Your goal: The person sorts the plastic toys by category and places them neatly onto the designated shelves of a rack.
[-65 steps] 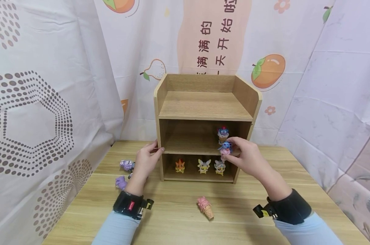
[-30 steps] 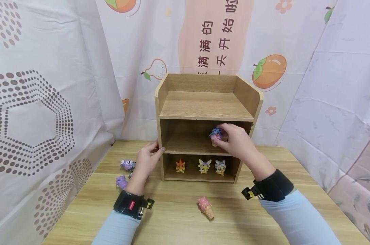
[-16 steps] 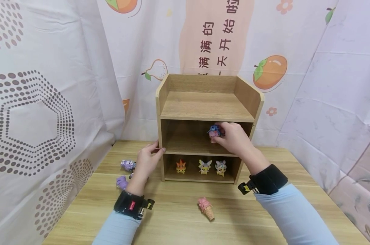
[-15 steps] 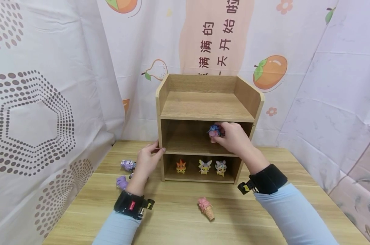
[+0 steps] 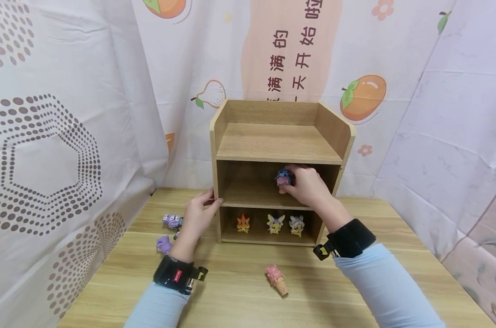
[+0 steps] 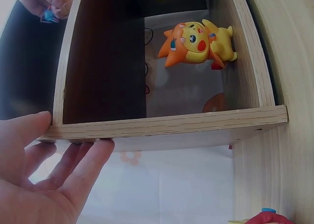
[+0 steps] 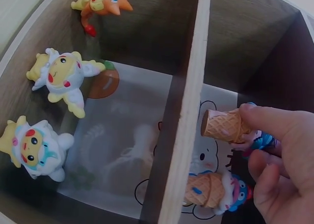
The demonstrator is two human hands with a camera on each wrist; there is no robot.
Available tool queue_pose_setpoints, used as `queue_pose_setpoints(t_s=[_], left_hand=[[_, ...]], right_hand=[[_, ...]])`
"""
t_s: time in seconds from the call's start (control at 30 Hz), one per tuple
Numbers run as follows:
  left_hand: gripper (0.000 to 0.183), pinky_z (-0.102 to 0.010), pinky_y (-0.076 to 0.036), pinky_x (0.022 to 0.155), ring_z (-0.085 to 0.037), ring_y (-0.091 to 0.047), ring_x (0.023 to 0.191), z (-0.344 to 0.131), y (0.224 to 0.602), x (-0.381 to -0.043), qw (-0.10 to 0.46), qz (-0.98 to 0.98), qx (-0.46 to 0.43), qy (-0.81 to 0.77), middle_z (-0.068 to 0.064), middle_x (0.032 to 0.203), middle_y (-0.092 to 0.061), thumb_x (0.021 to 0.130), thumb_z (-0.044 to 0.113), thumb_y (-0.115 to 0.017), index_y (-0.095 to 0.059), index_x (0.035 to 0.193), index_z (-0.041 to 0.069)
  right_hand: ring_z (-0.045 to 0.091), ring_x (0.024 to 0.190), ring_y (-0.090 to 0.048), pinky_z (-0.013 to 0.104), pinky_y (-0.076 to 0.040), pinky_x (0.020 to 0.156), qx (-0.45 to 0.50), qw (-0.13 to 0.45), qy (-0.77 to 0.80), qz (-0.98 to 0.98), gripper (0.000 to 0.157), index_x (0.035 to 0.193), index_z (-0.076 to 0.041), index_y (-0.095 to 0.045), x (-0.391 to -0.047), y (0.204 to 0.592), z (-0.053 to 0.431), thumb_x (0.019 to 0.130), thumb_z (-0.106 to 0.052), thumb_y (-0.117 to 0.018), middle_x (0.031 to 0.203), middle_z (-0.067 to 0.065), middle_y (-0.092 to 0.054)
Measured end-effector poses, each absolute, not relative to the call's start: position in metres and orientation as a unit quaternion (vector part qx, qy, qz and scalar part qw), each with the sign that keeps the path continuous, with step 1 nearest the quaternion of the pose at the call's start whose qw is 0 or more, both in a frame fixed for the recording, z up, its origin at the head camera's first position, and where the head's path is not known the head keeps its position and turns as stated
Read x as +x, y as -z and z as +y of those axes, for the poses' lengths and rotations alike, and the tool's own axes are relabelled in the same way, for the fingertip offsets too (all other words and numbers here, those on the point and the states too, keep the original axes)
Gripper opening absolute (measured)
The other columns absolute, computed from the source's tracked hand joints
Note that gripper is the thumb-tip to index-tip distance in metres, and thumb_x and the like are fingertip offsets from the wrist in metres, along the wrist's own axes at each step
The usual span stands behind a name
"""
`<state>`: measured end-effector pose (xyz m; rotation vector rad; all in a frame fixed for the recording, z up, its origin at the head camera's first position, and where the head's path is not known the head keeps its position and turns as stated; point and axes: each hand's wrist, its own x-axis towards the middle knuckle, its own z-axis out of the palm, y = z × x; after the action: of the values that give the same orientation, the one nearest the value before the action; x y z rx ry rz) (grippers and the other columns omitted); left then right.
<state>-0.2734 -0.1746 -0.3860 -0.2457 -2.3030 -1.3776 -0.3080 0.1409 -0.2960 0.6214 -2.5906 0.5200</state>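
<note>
My right hand (image 5: 312,187) pinches an ice-cream-cone figurine (image 5: 283,178) with a blue character on pink ice cream, inside the shelf's middle compartment. In the right wrist view its waffle cone (image 7: 223,126) points at the middle board, held between thumb and fingers. A second cone figurine (image 7: 212,189), with a blue head and red top, stands beside it; the hand hides it in the head view. My left hand (image 5: 198,214) grips the left side panel of the wooden shelf (image 5: 272,142), thumb at the front edge and fingers along the outside.
On the bottom level stand an orange-hooded figurine (image 5: 243,223), a grey-and-yellow eared one (image 5: 275,224) and a white-hooded one (image 5: 296,225). A pink ice-cream-cone figurine (image 5: 277,279) lies on the table in front. Purple figurines (image 5: 164,244) lie left of the shelf, partly behind the left arm.
My right hand has carried the blue-and-pink cone figurine from the shelf's front right up into the middle compartment, then slightly left. The left hand stays on the side panel.
</note>
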Motion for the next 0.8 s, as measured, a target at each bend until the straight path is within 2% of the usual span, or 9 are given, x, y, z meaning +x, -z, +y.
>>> queue_pose_setpoints(t_s=[0.6, 0.8], left_hand=[[0.052, -0.041, -0.060, 0.084, -0.033, -0.069, 0.108, -0.174, 0.386, -0.273, 0.213, -0.831, -0.088, 0.507, -0.017, 0.133, -0.064, 0.096, 0.024, -0.073, -0.058, 0.142, 0.005], [0.053, -0.041, -0.060, 0.084, -0.033, -0.069, 0.109, -0.174, 0.386, -0.273, 0.211, -0.833, -0.083, 0.505, -0.017, 0.134, -0.064, 0.096, 0.025, -0.073, -0.057, 0.142, 0.005]], right_hand=[[0.034, 0.096, -0.068, 0.052, -0.055, 0.080, 0.210, 0.210, -0.174, -0.939, 0.048, 0.126, -0.005, -0.066, -0.312, 0.309, 0.139, 0.087, -0.029, -0.083, 0.106, 0.015, -0.070], [0.036, 0.100, -0.068, 0.053, -0.055, 0.082, 0.208, 0.206, -0.169, -0.941, 0.057, 0.133, -0.004, -0.062, -0.312, 0.309, 0.140, 0.086, -0.029, -0.084, 0.112, 0.019, -0.069]])
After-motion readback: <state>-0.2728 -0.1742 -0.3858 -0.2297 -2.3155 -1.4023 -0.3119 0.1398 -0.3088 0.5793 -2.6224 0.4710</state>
